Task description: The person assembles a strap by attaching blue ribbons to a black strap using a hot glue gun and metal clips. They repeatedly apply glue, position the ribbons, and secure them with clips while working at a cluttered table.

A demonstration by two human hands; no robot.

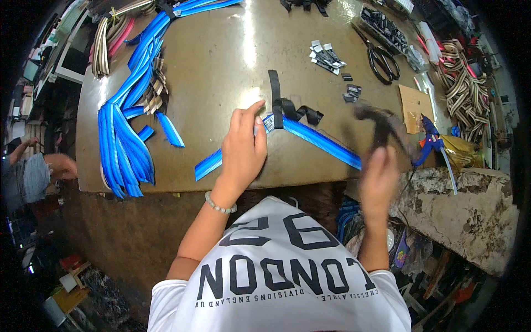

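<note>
A bright blue ribbed strap (323,143) lies bent like a shallow roof near the table's front edge. My left hand (243,138) closes over its left half, index finger pointing up the table; the thumb side is beside a small printed label (269,123) on the strap. At the bend, a black ribbon (275,94) stands up across the strap, and a curled black ribbon piece (301,112) lies behind it. Past the strap's right end, my right hand (380,171) is closed on a dark tool (381,124), smeared by motion, its exact kind unclear.
Blue straps (124,144) are heaped at the left. Farther right lie labels (326,57), small black pieces (352,93), black-handled scissors (383,63) and a clear box of black parts (381,25). A blue glue gun (428,143) and cardboard (416,108) are at the right edge.
</note>
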